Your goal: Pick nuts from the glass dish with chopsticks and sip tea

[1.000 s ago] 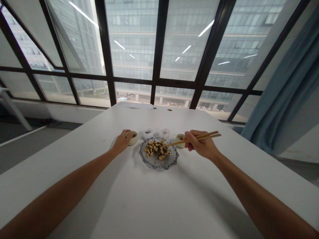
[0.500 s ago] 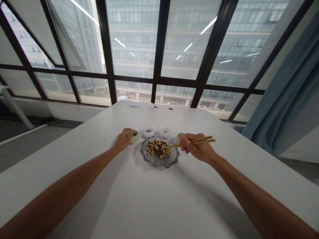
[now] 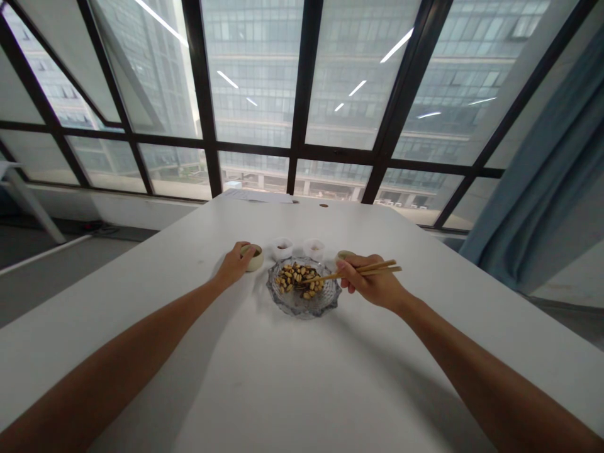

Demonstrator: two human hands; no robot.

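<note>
My right hand is closed around a pair of wooden chopsticks. Their tips reach left into a clear glass plate with a wavy rim, touching the heap on it. That heap mixes pale nuts, which look like pistachios, with dark seeds. On the left, my left hand grips a small cream-coloured cup by its side, thumb at the rim. Another cream cup stands just behind my right hand and is partly hidden by it.
Two small white cups stand behind the plate, the left one with something dark inside. Papers lie at the far end of the white table. Beyond are tall windows, with a blue curtain at the right.
My right hand and the chopsticks have shifted very slightly left, the tips still in the heap. My left hand stays on the cup.
</note>
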